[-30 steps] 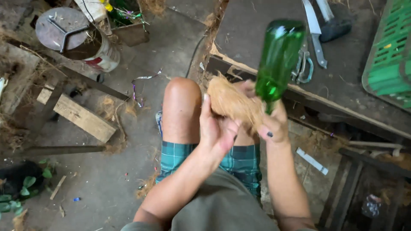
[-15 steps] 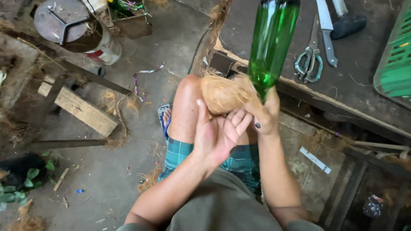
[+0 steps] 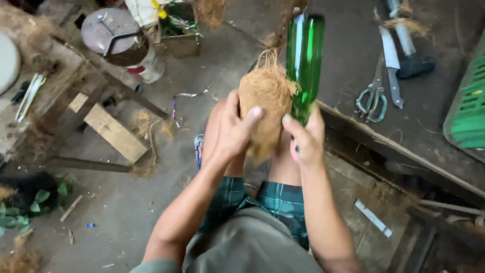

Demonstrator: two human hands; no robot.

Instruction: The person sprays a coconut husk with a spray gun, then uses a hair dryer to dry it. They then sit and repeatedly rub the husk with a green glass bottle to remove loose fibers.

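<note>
Fibrous brown coconut-husk bundle (image 3: 265, 108) sits at the centre of the view, above the person's bare knees, upright with loose strands sticking out at its twelve o'clock end. The left hand (image 3: 233, 130) is wrapped around the bundle's nine o'clock side, thumb across its front, fingers curled behind. Touching the bundle at three o'clock stands a tall green glass bottle (image 3: 303, 63), held neck-down; the right hand (image 3: 305, 137) is closed around the narrow lower part, its index finger lying along the glass. At two o'clock a dark wooden tabletop (image 3: 429, 121) carries metal scissors with pale green handles (image 3: 372, 98), a steel-bladed knife (image 3: 390, 65) just beside them, and a green plastic crate (image 3: 467, 111) at the edge. At ten o'clock, on the concrete floor (image 3: 121, 202), stands a round tin with a grey lid (image 3: 117, 40), well apart from a pale wooden plank (image 3: 108, 126).
</note>
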